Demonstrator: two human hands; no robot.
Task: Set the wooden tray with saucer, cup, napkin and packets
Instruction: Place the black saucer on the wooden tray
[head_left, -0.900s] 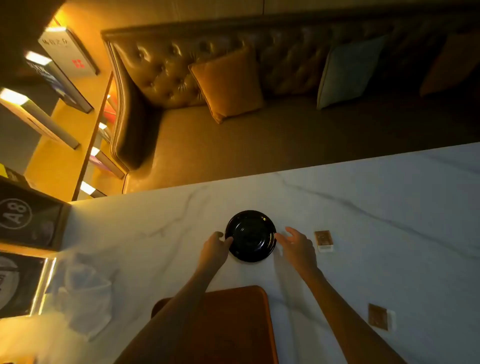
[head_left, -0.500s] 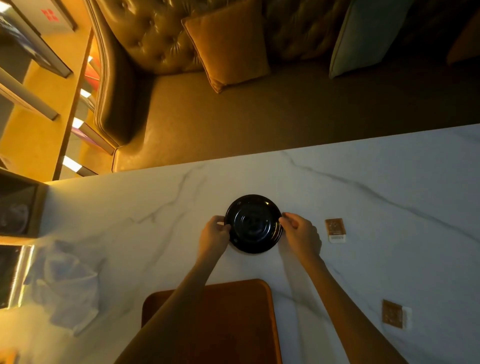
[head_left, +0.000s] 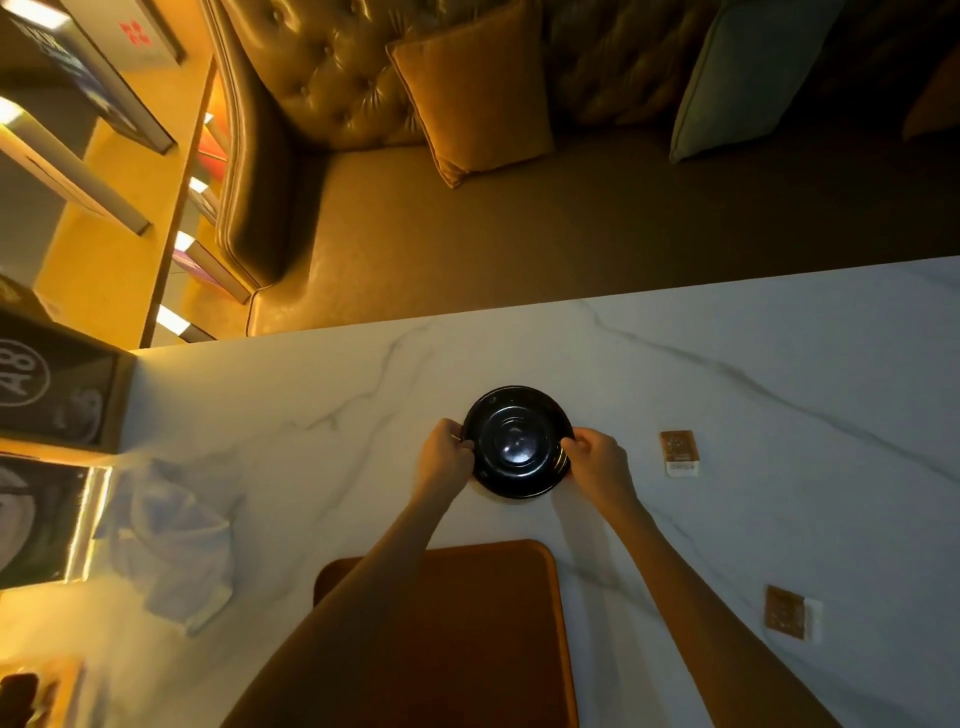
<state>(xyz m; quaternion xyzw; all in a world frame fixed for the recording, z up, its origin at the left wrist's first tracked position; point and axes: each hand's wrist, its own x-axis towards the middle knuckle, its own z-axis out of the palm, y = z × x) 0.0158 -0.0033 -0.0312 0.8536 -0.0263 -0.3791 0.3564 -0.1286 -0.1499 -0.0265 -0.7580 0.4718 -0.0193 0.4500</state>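
Sign: a dark board with "A8" (head_left: 31, 384) stands at the far left edge of the table.
Napkin: a pale crumpled napkin (head_left: 171, 540) lies on the white marble table (head_left: 753, 374), well apart from the tray and to its left.
Tray: the wooden tray (head_left: 493, 623) lies at the near edge; both forearms pass over it and no item rests on the part that shows.
Left hand: the left hand (head_left: 447, 460) has its fingers curled on the left rim of the saucer and pinches it.
Saucer: the black saucer (head_left: 517, 441) is between the two hands, just beyond the tray's far edge; I cannot tell if it is lifted or rests on the table.
Right hand: the right hand (head_left: 597, 460) pinches the right rim with thumb and curled fingers.
Far packet: a small brown packet (head_left: 678, 452) lies flat near the right hand, not touching it.
Near packet: a second brown packet (head_left: 789, 618) lies closer to the person, right of the tray.
Behind: a tufted sofa (head_left: 322, 78) with an orange cushion (head_left: 467, 88).
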